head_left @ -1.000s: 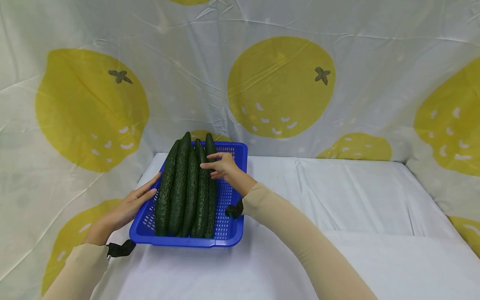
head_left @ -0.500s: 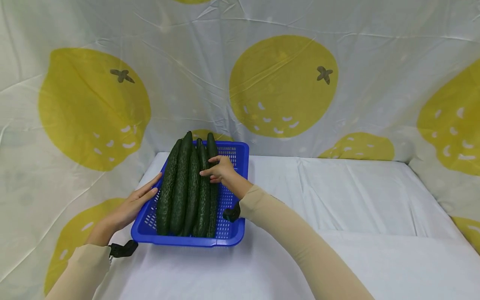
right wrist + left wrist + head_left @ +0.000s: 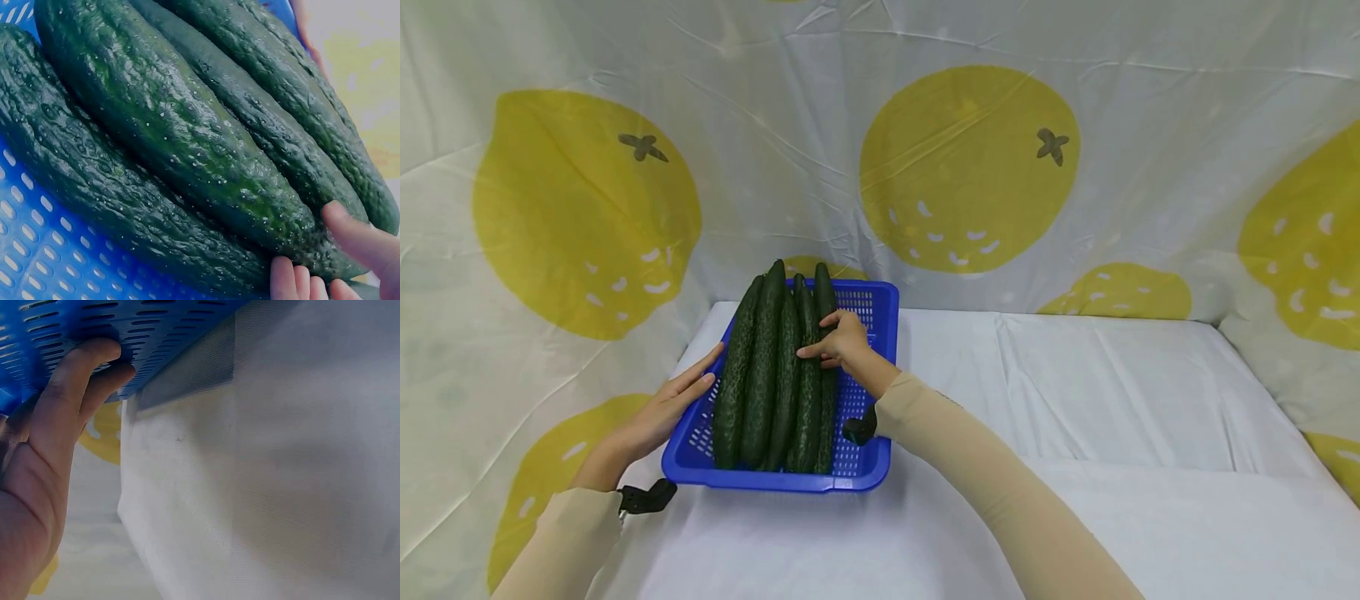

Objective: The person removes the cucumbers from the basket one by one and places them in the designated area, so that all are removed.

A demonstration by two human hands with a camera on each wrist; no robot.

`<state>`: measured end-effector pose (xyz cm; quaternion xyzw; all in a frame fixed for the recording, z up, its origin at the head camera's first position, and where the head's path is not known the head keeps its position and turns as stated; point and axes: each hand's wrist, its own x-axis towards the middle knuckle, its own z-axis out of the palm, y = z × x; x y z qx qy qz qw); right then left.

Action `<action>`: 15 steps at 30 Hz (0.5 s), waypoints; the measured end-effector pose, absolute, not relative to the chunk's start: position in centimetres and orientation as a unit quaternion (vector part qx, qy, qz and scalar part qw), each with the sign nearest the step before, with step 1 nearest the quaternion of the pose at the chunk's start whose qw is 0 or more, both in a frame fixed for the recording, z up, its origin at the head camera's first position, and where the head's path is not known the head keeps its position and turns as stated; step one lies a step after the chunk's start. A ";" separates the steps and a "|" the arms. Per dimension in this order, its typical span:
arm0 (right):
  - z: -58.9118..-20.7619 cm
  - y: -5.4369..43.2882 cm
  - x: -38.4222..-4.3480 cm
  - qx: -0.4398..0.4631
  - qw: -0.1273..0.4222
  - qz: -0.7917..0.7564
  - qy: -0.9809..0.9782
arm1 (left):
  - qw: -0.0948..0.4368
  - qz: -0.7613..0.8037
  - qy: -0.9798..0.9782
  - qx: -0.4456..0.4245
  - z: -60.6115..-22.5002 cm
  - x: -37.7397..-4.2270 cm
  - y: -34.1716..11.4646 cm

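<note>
Several long dark green cucumbers (image 3: 765,367) lie side by side, lengthwise, in a blue plastic basket (image 3: 891,333). My right hand (image 3: 847,342) reaches in over the right side and pinches the second cucumber from the right (image 3: 807,408) near its far end. In the right wrist view the thumb is on one side of this bumpy cucumber (image 3: 187,140), and the fingertips (image 3: 283,275) dip into the groove beside the rightmost one (image 3: 94,181). My left hand (image 3: 658,421) rests against the basket's left side, fingers extended; the left wrist view shows it touching the slotted outer wall (image 3: 150,340).
A white cloth (image 3: 1075,383) covers the table, stretching right of the basket. Behind and at the sides hangs a pale curtain (image 3: 775,150) printed with big yellow lemons. Black wrist cameras (image 3: 647,497) sit by both cuffs.
My right hand has moved slightly nearer along the cucumbers and closed thumb and fingers about the second from the right. My left hand and the basket stay in place.
</note>
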<state>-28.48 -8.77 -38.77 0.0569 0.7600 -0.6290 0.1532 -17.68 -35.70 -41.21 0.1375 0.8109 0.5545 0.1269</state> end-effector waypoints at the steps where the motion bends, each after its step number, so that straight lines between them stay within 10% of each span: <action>1: -38.8 -8.8 -28.6 0.057 0.154 -0.628 0.760 | 0.128 0.555 0.810 0.138 -41.2 -17.7 -35.7; 15: -38.5 -8.9 -28.7 0.055 0.162 -0.613 0.772 | 0.133 0.557 0.809 0.134 -41.5 -17.9 -35.9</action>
